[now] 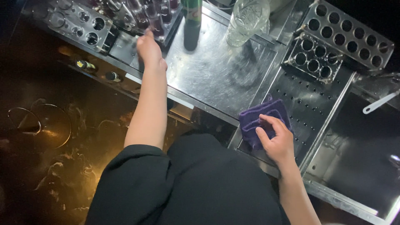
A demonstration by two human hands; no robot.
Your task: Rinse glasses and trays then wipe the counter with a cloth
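From the head camera, a steel counter (216,71) runs across the upper half of the view. At about 11 o'clock a metal rack (79,21) holds small glasses in round holes, and just beside it a clear holder (156,16) carries dark red vials. A green bottle (192,16) stands upright at 12 o'clock; a cut-glass jar (248,18), seemingly empty, stands at 1 o'clock. At 2 o'clock two perforated trays (352,35) lie with empty holes, above a drilled drain panel (310,100). The left hand (149,52) reaches out at 11 o'clock, arm stretched straight, fingers toward the vial holder; it is blurred, so I cannot tell whether its grip is spread or pressed together. The right hand (277,141) lies at 4 o'clock, wrist bent, fingers curled down onto a folded purple cloth (262,118), its grip pressing and pinching the cloth against the drain panel's near edge.
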